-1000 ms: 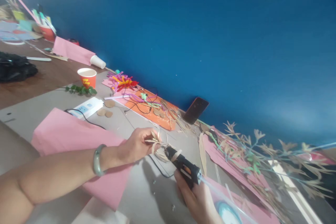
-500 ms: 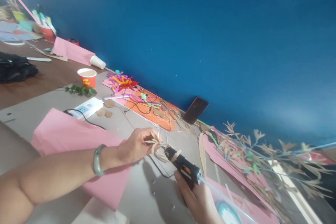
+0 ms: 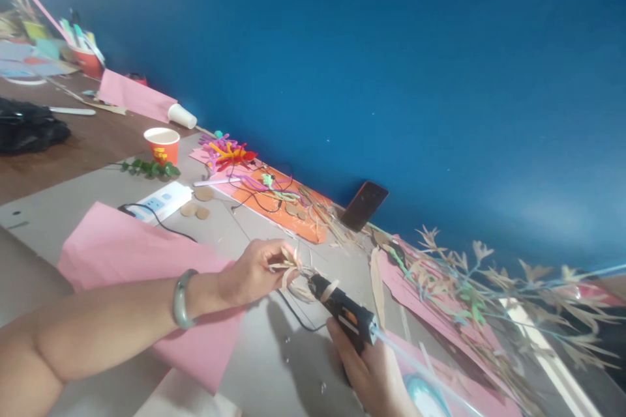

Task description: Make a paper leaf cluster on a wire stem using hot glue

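Observation:
My left hand point(image 3: 254, 268) is closed in a pinch on a small tan paper leaf cluster point(image 3: 288, 260), held just above the table. My right hand point(image 3: 374, 374) grips a black hot glue gun point(image 3: 345, 313) whose nozzle points at that cluster and nearly touches it. A clear glue stick point(image 3: 415, 365) juts from the gun's back. A green bangle point(image 3: 180, 298) sits on my left wrist. A long branch of tan and green paper leaves point(image 3: 489, 290) lies to the right along the wall.
A pink paper sheet point(image 3: 127, 254) lies under my left forearm. Behind it are a white power strip point(image 3: 161, 200), a red paper cup point(image 3: 162, 144), colourful pipe cleaners point(image 3: 227, 151) on orange paper point(image 3: 288, 212), and a phone point(image 3: 364, 204) leaning on the blue wall.

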Demonstrator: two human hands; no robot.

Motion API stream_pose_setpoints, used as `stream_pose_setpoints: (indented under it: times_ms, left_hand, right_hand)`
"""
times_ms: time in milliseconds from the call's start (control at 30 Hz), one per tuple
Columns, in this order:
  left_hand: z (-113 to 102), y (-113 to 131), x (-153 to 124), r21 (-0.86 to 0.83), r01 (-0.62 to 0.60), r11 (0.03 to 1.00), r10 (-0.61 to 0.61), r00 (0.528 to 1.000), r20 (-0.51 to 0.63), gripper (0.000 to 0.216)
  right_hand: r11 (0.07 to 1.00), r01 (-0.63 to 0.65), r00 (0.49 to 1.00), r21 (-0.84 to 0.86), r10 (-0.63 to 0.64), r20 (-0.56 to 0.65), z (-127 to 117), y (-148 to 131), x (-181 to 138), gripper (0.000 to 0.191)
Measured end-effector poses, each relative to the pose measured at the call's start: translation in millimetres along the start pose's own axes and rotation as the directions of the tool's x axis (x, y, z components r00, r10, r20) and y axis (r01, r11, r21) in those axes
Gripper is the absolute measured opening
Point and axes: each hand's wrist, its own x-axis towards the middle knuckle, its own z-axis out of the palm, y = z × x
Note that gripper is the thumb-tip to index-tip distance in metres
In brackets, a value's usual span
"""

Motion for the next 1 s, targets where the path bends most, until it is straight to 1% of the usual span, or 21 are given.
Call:
stream_pose_setpoints:
  times_ms: [233, 400, 467, 567, 667, 733, 900, 1000]
  left_hand:
    - [0.7, 0.4, 1.0, 0.042, -0.009, 0.999, 0.009, 1.000, 0.004, 0.013]
    - [0.7, 4.4, 1.0, 0.063, -0.009, 0.998, 0.009, 1.000, -0.002, 0.014]
    - [0.9, 4.0, 1.0, 0.055, -0.001, 0.998, 0.001, 1.000, -0.004, 0.015]
    - [0.8, 2.3, 0.9, 0.062, -0.002, 0.998, 0.002, 1.000, -0.001, 0.017]
    - [0.1, 1.0, 0.7, 0.075, -0.017, 0.997, 0.016, 1.000, 0.007, 0.018]
    - [-0.1, 0.3, 0.5, 0.060, -0.014, 0.998, 0.014, 1.000, 0.001, 0.018]
    - [1.3, -1.9, -0.3, -0.043, 0.025, 0.999, -0.027, 0.999, -0.025, 0.021]
    - [1.9, -0.8, -0.5, -0.036, 0.013, 0.999, -0.013, 1.000, -0.009, 0.021]
  right_hand:
    - [0.998, -0.048, 0.997, 0.046, 0.051, -0.065, 1.0, -6.7, -1.2, 0.036]
    - [1.000, -0.010, 1.000, -0.007, 0.010, -0.011, 0.5, -0.1, -0.6, 0.035]
    - [1.000, -0.004, 1.000, -0.002, 0.004, -0.022, 0.3, -0.3, -0.8, 0.035]
    - [0.999, -0.029, 0.998, 0.024, 0.030, -0.051, 0.0, -5.9, -0.9, 0.035]
    - [0.997, -0.073, 0.996, 0.016, 0.074, -0.055, -0.9, -10.4, -0.9, 0.035]
    - [0.996, -0.084, 0.994, 0.010, 0.084, -0.070, -1.8, -10.4, -1.4, 0.036]
    - [0.996, -0.081, 0.990, 0.032, 0.084, -0.114, -2.3, -8.6, -4.9, 0.040]
    - [0.994, -0.104, 0.989, 0.038, 0.107, -0.104, -1.3, -10.8, -5.8, 0.041]
